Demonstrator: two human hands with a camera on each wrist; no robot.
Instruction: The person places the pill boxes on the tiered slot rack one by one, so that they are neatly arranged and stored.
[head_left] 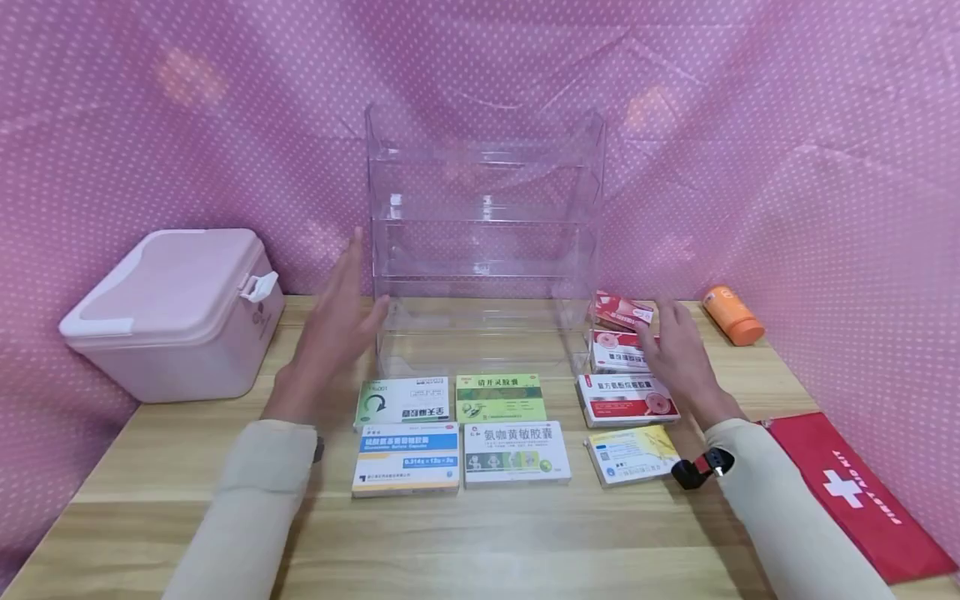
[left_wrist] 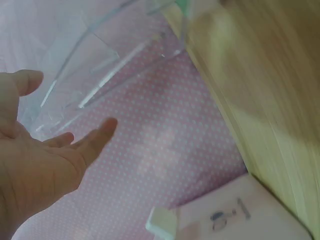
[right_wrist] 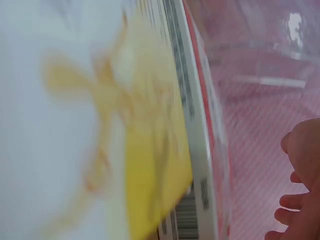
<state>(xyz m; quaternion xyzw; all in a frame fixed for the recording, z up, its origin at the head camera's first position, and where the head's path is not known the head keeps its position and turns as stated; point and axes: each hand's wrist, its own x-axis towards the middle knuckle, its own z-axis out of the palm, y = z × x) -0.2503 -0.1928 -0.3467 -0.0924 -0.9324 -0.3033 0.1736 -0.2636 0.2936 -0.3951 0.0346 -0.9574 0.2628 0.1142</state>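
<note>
A clear tiered display rack [head_left: 480, 221] stands at the back of the wooden table. By its left side my left hand [head_left: 333, 329] is raised with straight fingers, holding nothing; the left wrist view also shows that hand [left_wrist: 50, 160] apart from the rack. My right hand [head_left: 682, 358] reaches over the right-hand column of medicine boxes, fingers extended beside a red box [head_left: 624, 311] and a red-and-white box [head_left: 618, 352]. Whether it touches them cannot be told. Below lie another red-and-white box [head_left: 626, 400] and a yellow-and-white box [head_left: 630, 454], which looms close in the right wrist view.
Before the rack lie a green-and-white box [head_left: 402, 400], a green box [head_left: 501, 398], a blue-and-white box [head_left: 406, 458] and a white capsule box [head_left: 516, 452]. A pink lidded case [head_left: 187, 317] stands left. An orange bottle [head_left: 733, 315] and a red first aid pouch [head_left: 862, 496] lie right.
</note>
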